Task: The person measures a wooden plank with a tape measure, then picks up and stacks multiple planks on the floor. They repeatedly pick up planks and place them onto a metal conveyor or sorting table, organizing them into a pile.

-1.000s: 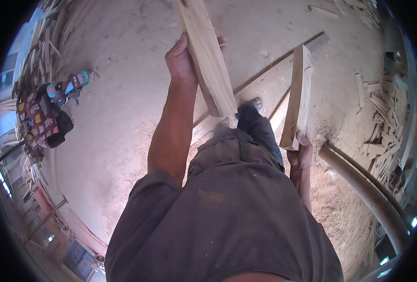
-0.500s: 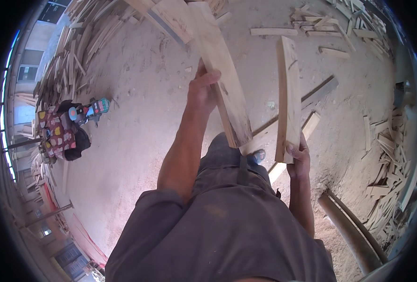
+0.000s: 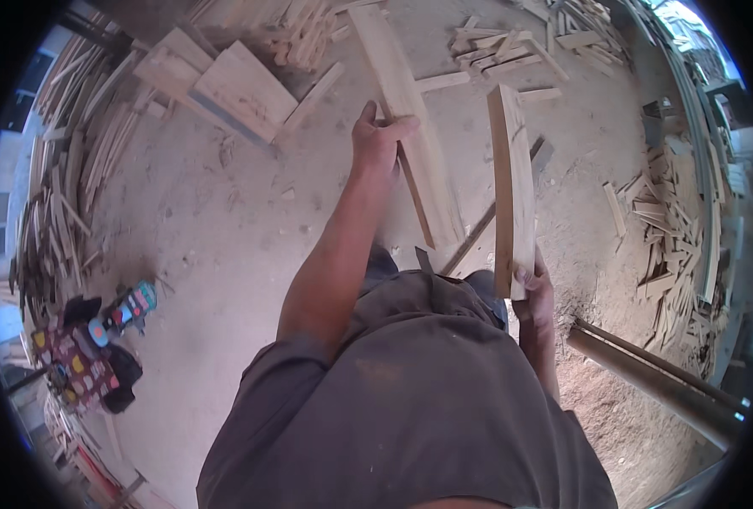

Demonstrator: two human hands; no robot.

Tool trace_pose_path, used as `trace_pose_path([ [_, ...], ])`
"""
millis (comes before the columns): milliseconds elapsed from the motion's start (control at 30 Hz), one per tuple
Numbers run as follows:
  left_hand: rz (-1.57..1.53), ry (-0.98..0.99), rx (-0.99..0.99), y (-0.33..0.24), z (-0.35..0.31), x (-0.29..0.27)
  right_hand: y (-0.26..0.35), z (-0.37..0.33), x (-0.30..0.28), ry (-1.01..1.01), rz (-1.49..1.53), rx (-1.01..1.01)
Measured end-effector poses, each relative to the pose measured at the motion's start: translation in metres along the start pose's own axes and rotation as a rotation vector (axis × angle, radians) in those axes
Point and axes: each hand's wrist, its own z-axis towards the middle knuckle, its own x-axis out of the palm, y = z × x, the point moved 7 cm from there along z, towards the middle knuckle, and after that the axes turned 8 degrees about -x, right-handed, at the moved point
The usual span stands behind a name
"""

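Note:
My left hand (image 3: 382, 140) grips a long pale wooden board (image 3: 412, 102) partway along its left edge, thumb across its face. That board points away from me, its near end close to my waist. In my right hand (image 3: 536, 284) is a shorter, thick wooden plank (image 3: 512, 187), held at its near end and standing out from me with a slight curve along its side. The two pieces are apart. Below and between them a narrow dark-edged strip of wood (image 3: 474, 237) lies on the floor, partly hidden by the plank.
Wide boards (image 3: 245, 89) are stacked at the far left. Scrap wood heaps (image 3: 669, 229) line the right, with more offcuts (image 3: 495, 47) farther off. A scooter with a patterned cover (image 3: 79, 356) stands at left. A thick pipe (image 3: 648, 382) slants at the lower right beside sawdust.
My view has swung to the left, so the scooter and wood piles sit elsewhere in the picture and the board stack shows fully. Both hands keep their hold on the same two pieces.

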Motion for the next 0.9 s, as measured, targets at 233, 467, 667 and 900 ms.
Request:
trace_pose_path([
  [233, -0.143, 0.190, -0.082, -0.054, 0.053, -0.026, -0.026, 0.012, 0.026, -0.121, 0.096, 0.053],
  [467, -0.144, 0.183, -0.010, -0.087, 0.100, -0.053, -0.047, 0.065, 0.056, -0.139, 0.145, 0.139],
  [667, -0.315, 0.303, -0.051, -0.103, 0.122, -0.042, -0.047, 0.107, 0.061, -0.081, 0.195, 0.143],
  [900, -0.084, 0.094, 0.130, -0.092, 0.172, -0.001, -0.036, 0.152, 0.021, -0.112, 0.212, 0.136],
])
